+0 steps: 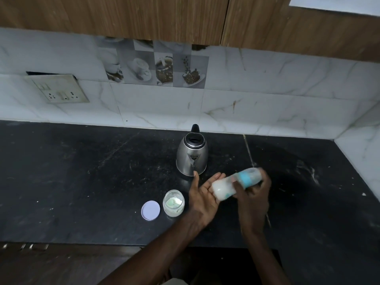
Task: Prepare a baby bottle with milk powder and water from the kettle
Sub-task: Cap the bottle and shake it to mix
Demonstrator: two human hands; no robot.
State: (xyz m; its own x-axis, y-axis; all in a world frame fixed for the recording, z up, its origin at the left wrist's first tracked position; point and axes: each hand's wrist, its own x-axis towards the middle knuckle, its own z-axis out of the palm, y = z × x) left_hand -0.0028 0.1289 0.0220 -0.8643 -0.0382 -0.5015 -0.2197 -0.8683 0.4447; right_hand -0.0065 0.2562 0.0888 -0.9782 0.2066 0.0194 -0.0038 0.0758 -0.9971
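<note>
- On the black counter [82, 182], left: loose lid [150, 210], beside an open powder jar [173, 203].
- Centre: steel kettle [192, 156], upright.
- Left hand [202, 195]: open palm under the bottle base.
- Right hand [255, 194]: gripping the tilted, blurred baby bottle [236, 183].

— What's the room like?
— Dim. A black stone counter [82, 182] meets white marbled wall tiles [267, 95], with wooden cabinets [123, 15] overhead.
— Anything on the wall?
— A switch plate [58, 89], left.

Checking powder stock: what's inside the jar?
The open jar holds white powder and a pale green shape, maybe a scoop. Depth is hidden by the cloudy wall. Its lid lies beside it.
</note>
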